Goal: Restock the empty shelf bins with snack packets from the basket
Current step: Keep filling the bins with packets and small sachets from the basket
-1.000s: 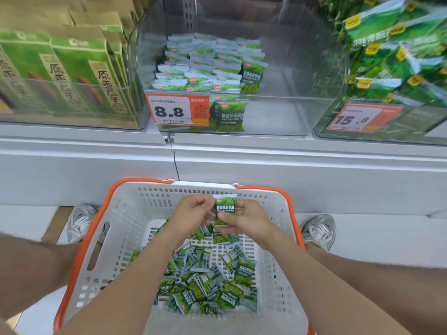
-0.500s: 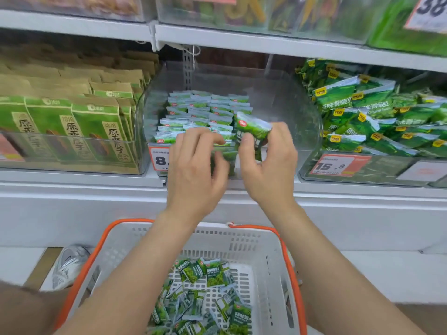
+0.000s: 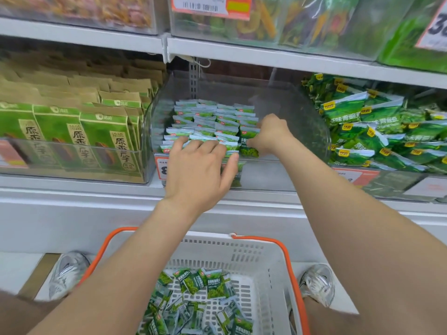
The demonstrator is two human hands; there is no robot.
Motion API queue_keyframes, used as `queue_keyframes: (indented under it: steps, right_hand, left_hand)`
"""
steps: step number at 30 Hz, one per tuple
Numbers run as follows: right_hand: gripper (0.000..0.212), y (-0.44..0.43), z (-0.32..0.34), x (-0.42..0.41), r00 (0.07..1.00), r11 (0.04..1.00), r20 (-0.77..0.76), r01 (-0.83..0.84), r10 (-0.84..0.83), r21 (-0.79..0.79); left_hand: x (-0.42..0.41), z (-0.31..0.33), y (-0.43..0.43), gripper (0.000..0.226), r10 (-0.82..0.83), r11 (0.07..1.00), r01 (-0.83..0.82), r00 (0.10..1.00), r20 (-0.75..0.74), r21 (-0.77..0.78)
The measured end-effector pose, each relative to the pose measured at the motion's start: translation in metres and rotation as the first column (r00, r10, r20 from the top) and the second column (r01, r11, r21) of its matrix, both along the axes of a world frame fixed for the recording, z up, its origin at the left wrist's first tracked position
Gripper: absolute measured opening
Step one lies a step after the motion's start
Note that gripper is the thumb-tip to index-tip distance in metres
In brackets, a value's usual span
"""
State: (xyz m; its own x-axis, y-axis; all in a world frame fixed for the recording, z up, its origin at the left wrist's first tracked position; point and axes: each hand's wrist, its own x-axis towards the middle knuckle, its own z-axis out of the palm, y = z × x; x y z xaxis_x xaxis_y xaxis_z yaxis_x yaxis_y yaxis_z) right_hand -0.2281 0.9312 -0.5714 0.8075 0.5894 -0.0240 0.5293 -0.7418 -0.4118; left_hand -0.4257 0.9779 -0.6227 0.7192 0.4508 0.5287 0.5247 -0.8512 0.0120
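The right hand (image 3: 268, 134) pinches a green snack packet (image 3: 249, 147) at the right end of the packet rows (image 3: 208, 122) in the clear shelf bin (image 3: 302, 122). The left hand (image 3: 198, 168), fingers spread, rests over the bin's front edge. Below, the basket (image 3: 263, 262) holds more packets.

- Clear shelf bin (image 3: 302, 122), centre of the frame: rows of small green-and-white snack packets (image 3: 205, 122) stand upright in its left half; its right half is bare.
- White basket (image 3: 261, 269) with an orange rim, bottom centre: a loose heap of the same green packets (image 3: 200, 301) lies jumbled on its slotted floor.
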Motion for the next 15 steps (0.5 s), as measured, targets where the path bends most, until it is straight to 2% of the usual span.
queue_keyframes:
  steps: [4, 7, 9, 11, 15]
  right_hand:
    - [0.071, 0.0082, -0.0019, 0.0076, 0.996, 0.998, 0.061, -0.061, 0.061, -0.005]
    - [0.077, 0.0055, -0.0034, 0.0061, 0.994, 1.0, 0.112, 0.012, -0.016, 0.028]
    - [0.077, 0.0022, -0.005, 0.0049, 0.986, 0.998, 0.158, 0.055, -0.053, -0.005]
    - [0.069, 0.0011, -0.0062, 0.0049, 0.982, 0.998, 0.183, 0.054, -0.047, -0.036]
    - [0.041, 0.0019, -0.0055, 0.0074, 0.992, 0.997, 0.127, 0.001, 0.009, -0.076]
  left_hand:
    - [0.0006, 0.0003, 0.0004, 0.056, -0.004, 1.0, 0.004, 1.0, -0.006, -0.003]
    - [0.0011, -0.0002, -0.0001, 0.055, -0.005, 1.0, 0.005, 1.0, 0.012, 0.002]
    - [0.0019, -0.0014, 0.0001, 0.054, -0.007, 1.0, 0.007, 0.999, 0.032, 0.012]
    - [0.0026, -0.0026, 0.0005, 0.054, -0.013, 1.0, 0.012, 0.999, 0.042, 0.012]
    - [0.0016, -0.003, 0.0008, 0.056, -0.015, 1.0, 0.015, 0.999, 0.03, 0.009]
